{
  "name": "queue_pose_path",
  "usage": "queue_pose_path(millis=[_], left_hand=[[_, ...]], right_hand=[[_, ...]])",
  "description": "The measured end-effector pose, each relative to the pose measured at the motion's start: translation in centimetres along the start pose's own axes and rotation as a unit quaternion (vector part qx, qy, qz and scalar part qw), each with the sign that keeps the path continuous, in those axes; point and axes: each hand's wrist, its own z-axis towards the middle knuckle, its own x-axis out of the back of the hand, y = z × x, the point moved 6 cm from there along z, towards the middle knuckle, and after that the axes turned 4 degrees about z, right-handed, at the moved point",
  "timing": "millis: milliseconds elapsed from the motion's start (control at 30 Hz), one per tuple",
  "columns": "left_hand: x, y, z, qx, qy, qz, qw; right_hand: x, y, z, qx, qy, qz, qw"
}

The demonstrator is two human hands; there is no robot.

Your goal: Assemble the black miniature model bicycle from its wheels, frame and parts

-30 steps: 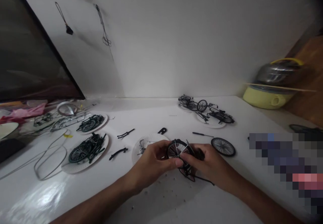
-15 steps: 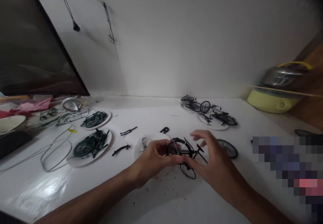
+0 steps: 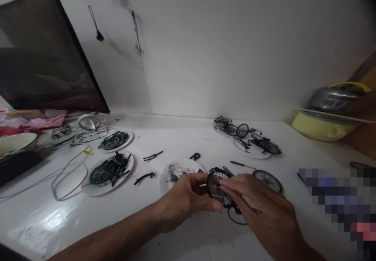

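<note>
A black model bicycle is held up over the white table, its spoked wheel (image 3: 213, 188) facing me. My left hand (image 3: 186, 198) grips this wheel at its rim, thumb in front and fingers behind. My right hand (image 3: 264, 206) has its fingertips pinched together at the wheel's hub; anything tiny between them is too small to make out. Much of the frame is hidden behind the right hand, and a thin black loop (image 3: 236, 218) shows below. Just behind the left hand lies a paper plate (image 3: 164, 174) with small metal parts.
A loose wheel (image 3: 268, 181) and a thin dark screwdriver-like rod (image 3: 242, 164) lie to the right. Left are a fork (image 3: 153, 156), a curved black piece (image 3: 144, 178) and plates of green bicycle parts (image 3: 107, 171). Black model bicycles (image 3: 264, 143) lie behind; a monitor (image 3: 55, 57) stands left.
My right hand has gone from spread fingers beside the bicycle to a pinch at the wheel's hub. The bicycle has turned, and its saddle is now hidden. The view has shifted slightly.
</note>
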Motion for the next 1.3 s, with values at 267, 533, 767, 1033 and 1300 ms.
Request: queue_pose_path(millis=[267,533,767,1033,1300], left_hand=[[0.6,0.4,0.4,-0.023,0.040,0.027,0.999],[0.5,0.7,0.3,-0.022,0.070,0.066,0.995],[0.7,0.8,0.3,-0.038,0.083,0.089,0.992],[0.4,1.0,0.3,-0.043,0.083,0.086,0.992],[0.2,1.1,-0.1,-0.033,0.072,0.076,0.994]], right_hand=[[0.6,1.8,-0.2,-0.100,0.017,0.040,0.994],[1.0,3.5,-0.5,-0.258,0.022,0.029,0.965],[0.7,4.6,-1.1,-0.368,0.023,0.064,0.927],[0.8,4.1,-1.0,-0.344,0.052,0.087,0.933],[0.5,4.4,-1.5,-0.326,0.073,0.093,0.938]])
